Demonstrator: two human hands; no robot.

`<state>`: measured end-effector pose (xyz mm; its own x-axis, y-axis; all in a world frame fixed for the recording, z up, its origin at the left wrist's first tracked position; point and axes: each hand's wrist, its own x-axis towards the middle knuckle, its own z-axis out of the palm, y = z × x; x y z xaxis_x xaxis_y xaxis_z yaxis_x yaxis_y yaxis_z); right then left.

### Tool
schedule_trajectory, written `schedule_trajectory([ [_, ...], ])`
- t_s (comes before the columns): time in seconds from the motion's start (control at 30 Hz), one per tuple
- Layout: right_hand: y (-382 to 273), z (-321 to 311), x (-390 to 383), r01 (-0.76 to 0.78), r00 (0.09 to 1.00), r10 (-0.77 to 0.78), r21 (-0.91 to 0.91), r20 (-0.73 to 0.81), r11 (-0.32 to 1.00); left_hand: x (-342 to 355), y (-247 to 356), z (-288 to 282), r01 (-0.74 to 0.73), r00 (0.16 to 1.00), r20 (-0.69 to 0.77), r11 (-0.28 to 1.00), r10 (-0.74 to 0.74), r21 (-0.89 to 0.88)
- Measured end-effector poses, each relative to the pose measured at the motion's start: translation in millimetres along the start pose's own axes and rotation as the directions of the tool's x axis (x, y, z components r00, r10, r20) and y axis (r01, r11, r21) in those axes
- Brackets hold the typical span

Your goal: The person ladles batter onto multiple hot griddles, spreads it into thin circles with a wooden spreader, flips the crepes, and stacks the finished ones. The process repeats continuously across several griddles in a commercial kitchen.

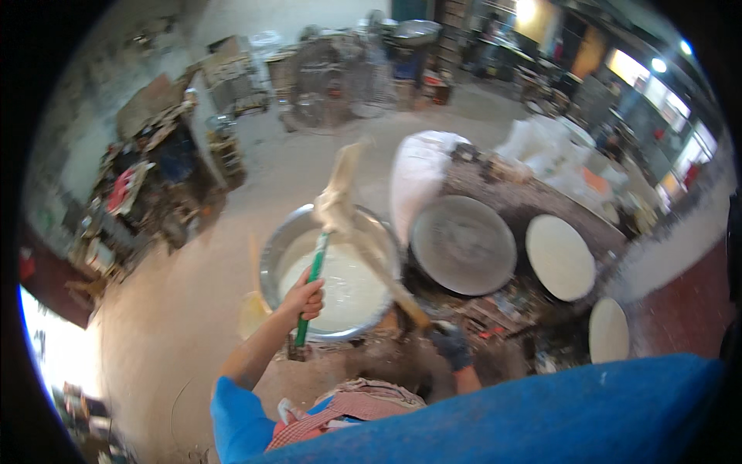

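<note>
My left hand (304,299) is closed round a green-handled tool (320,259), held upright at the near side of a wide metal basin (268,288). White, batter-like liquid (344,282) fills much of the basin. In a dark glove, my right hand (450,346) grips the near end of a wooden stick (398,294) that slants over the basin's right side. Above the far rim, the stick and the green tool meet at a pale, blurred mass (335,205). A pale, flat end (346,164) rises beyond it; which tool it belongs to, I cannot tell.
Right of the basin, a round grey griddle (464,246) sits in a dark, rough stove top. Two pale round discs (560,257) lie farther right. A white sack (421,174) stands behind the griddle. Piled clutter (154,166) lines the left wall, and a large fan (321,85) stands at the back.
</note>
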<state>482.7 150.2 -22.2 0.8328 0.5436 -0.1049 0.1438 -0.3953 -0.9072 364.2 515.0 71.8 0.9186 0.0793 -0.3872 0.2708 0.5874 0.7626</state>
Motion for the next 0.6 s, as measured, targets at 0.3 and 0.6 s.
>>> schedule_trajectory([
  [0.3,169,-84,-155,-0.217,0.968,0.147,-0.384,-0.203,0.897,106,-121,98,0.675,0.715,0.59,0.151,-0.377,-0.722],
  [0.6,150,-209,-113,-0.477,0.758,0.334,-0.125,-0.56,0.87,286,-106,215,0.349,0.909,0.21,0.933,-0.36,0.09],
])
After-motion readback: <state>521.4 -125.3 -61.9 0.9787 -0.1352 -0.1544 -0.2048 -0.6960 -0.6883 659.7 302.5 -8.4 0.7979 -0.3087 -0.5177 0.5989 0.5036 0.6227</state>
